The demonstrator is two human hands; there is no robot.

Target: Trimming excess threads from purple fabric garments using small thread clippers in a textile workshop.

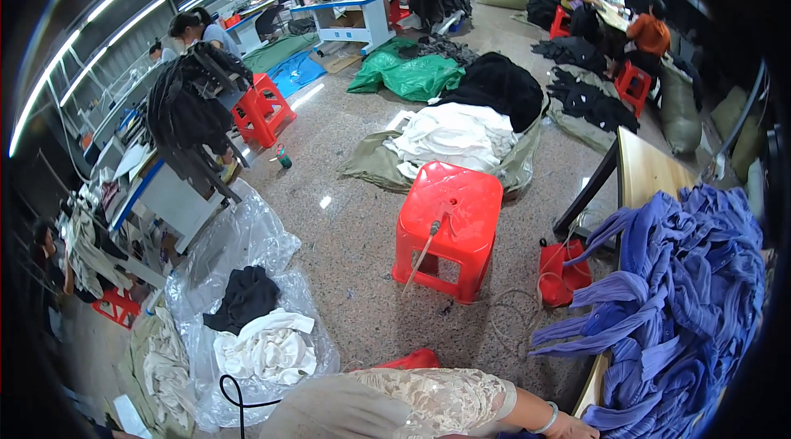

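Observation:
My left arm, in a beige lace sleeve [449, 394] with a bracelet [544, 418] at the wrist, reaches along the lower edge toward the right. Only the back of my left hand [573, 428] shows. Its fingers are cut off by the frame's edge, so I cannot see whether it holds anything. Right beside it lies a large heap of blue-purple garments [659, 291], piled over a light wooden table [647, 167]. Long narrow pieces hang from the heap's left side. My right hand is out of view.
A red plastic stool [451, 192] stands ahead, with a cord-like piece lying over its seat. A red bag [564, 273] and loose cord are by the table. White garments [461, 138] and black ones [498, 85] lie beyond. Clear plastic sheeting [235, 233] spreads left. Several people work farther off.

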